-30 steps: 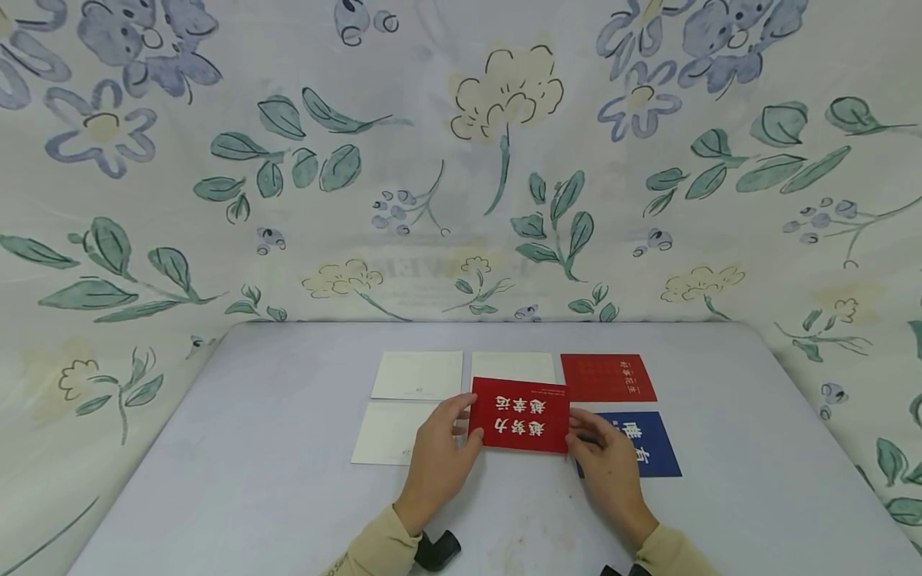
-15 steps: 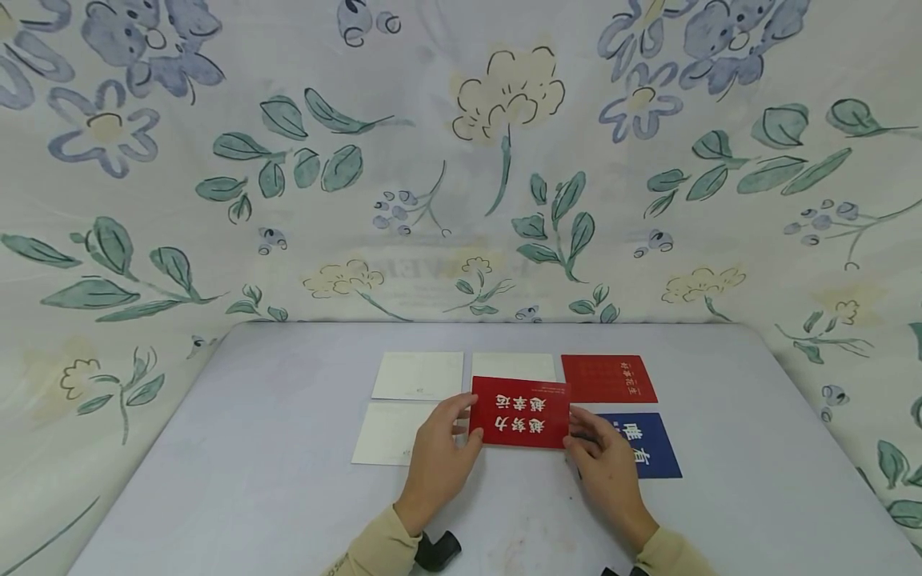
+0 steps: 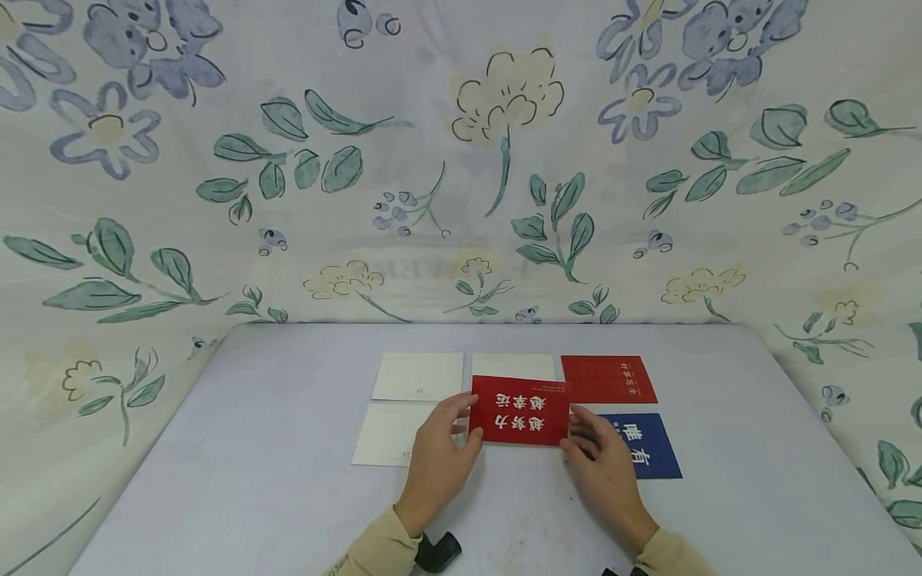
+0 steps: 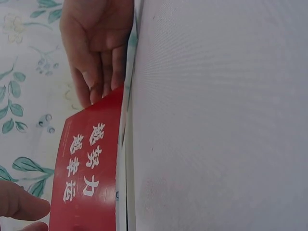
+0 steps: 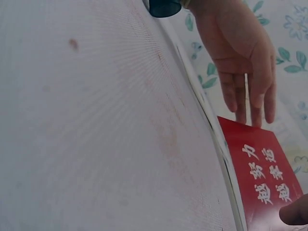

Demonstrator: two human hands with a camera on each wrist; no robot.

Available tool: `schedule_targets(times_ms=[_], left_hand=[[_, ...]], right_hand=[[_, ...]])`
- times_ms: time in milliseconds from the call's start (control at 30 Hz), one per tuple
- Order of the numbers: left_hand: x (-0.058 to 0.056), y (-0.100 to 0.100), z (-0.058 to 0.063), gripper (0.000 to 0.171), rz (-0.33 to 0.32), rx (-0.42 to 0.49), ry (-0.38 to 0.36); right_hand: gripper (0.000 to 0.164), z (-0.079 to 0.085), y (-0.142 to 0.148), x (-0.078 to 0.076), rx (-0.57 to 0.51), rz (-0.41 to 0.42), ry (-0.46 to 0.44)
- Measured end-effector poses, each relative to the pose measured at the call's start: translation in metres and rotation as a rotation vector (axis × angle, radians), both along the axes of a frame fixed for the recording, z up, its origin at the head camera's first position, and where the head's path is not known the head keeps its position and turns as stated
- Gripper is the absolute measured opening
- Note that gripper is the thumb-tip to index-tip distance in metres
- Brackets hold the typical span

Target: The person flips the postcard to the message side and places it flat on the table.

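A red card [image 3: 519,410] with white characters, upside down in the head view, is held up over the table, its face tilted toward me. My left hand [image 3: 442,460] grips its left edge, thumb near the lower corner. At the opposite edge my right hand [image 3: 608,472] pinches it, thumb in front and fingers mostly behind. Both wrist views show the same card [image 4: 89,163] spanning the space between the two hands. Partly behind the right hand lies a blue card [image 3: 659,448] with white characters; the left hand covers part of a cream card [image 3: 382,436].
Behind the held card, a back row on the white table [image 3: 238,464] has two cream cards, one at left [image 3: 418,376] and one in the middle [image 3: 513,366], plus another red card [image 3: 605,378] at right. A floral cloth [image 3: 432,184] hangs beyond the table's far edge.
The red card's lower edge has risen slightly, tilting the card a little. The right hand's thumb has shifted slightly left with it; the left hand and the cards on the table stay put.
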State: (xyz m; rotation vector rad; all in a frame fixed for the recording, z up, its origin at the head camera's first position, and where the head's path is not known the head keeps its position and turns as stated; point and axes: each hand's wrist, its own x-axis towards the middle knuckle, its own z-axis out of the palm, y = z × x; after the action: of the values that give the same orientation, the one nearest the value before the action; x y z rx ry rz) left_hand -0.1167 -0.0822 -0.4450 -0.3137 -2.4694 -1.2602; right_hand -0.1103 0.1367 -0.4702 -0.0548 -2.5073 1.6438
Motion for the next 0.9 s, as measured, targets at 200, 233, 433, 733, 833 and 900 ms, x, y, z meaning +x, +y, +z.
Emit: schedule_targets(times_ms=[200,233,433,733,833,900], left_hand=[[-0.0002,0.0000,0.0001,0.042,-0.004,0.002,0.015],[-0.0003,-0.0001,0.0000,0.042,-0.003,0.000,0.017],[-0.0009,-0.0003,-0.0005,0.042,0.007,-0.009,0.031],[-0.0005,0.0002,0.0008,0.046,0.016,0.010,0.033],[-0.0008,0.0002,0.0003,0.047,0.024,0.022,0.019],[-0.0012,0.0001,-0.0001,0.048,0.026,0.032,0.009]], right_hand=[[0.054,-0.0004,-0.0001,0.0007,0.004,0.013,-0.004],[0.054,-0.0005,-0.0002,0.0006,0.005,0.014,-0.004],[0.054,-0.0015,0.0004,0.0005,0.008,0.034,0.000],[0.058,-0.0008,-0.0003,0.0021,0.056,0.044,0.020],[0.058,-0.0010,-0.0005,0.0023,0.059,0.046,0.026],[0.058,-0.0009,-0.0006,0.0022,0.052,0.047,0.029]])
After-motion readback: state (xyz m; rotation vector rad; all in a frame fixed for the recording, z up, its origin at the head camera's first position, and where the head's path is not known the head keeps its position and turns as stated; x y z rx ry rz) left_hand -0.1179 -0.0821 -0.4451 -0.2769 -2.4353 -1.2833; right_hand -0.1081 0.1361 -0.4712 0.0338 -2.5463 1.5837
